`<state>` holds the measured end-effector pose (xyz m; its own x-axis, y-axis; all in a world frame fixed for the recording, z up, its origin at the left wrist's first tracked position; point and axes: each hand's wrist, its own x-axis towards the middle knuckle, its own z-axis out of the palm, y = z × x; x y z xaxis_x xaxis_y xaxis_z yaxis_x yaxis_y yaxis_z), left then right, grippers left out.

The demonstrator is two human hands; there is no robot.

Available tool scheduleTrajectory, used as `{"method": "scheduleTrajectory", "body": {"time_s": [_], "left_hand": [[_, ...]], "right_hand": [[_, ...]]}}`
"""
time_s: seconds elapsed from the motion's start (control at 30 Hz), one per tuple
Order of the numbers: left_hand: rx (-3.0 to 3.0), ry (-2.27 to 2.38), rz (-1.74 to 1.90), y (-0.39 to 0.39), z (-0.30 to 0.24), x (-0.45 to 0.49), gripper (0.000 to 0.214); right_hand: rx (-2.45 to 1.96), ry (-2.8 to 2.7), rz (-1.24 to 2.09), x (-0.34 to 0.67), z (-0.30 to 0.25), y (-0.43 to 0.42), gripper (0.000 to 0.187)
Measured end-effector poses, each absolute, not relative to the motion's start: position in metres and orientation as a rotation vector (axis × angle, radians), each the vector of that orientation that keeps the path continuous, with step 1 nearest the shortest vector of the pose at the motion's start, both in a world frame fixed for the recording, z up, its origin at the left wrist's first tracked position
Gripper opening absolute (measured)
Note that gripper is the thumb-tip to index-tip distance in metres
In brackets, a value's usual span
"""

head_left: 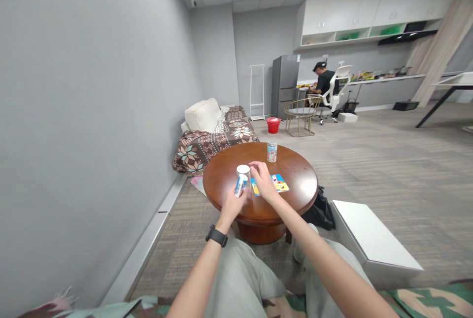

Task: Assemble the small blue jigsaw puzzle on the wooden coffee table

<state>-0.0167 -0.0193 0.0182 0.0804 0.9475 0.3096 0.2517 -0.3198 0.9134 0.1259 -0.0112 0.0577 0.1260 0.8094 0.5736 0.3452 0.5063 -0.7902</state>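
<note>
My left hand is closed around a small white and blue tube, held tilted over the near edge of a round brown wooden table. A clear glass with a white rim stands just behind the tube. My right hand hovers beside the glass with its fingers curled at the rim; whether it holds anything I cannot make out. A colourful flat packet lies on the table right of that hand. Farther back stands a small patterned can.
A grey wall runs along the left. A low bed with a patterned blanket lies behind the table. A white box sits on the floor to the right, a black bag beside it. Far back, a person sits at a counter near a red bucket.
</note>
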Motion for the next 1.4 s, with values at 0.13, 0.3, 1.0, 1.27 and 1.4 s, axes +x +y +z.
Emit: {"method": "scheduleTrajectory", "body": {"time_s": [0.13,0.3,1.0,1.27,1.4], "left_hand": [[1.392,1.341,1.565,0.002,0.010,-0.022,0.034],[1.429,1.108,1.365,0.023,0.004,-0.012,0.044],[1.418,1.160,1.401,0.021,-0.010,-0.009,0.040],[1.380,1.104,1.373,0.021,-0.010,-0.008,0.041],[1.374,1.110,1.367,0.017,-0.005,-0.009,0.040]], "right_hand": [[-1.176,-1.607,0.404,0.130,0.068,0.004,0.036],[-1.290,-1.856,0.444,0.123,0.072,0.017,0.037],[-1.706,-1.663,0.344,0.178,0.040,0.092,0.029],[-2.107,-1.965,0.321,0.173,0.026,0.119,0.055],[-2.075,-1.966,0.292,0.173,0.019,0.127,0.041]]}}
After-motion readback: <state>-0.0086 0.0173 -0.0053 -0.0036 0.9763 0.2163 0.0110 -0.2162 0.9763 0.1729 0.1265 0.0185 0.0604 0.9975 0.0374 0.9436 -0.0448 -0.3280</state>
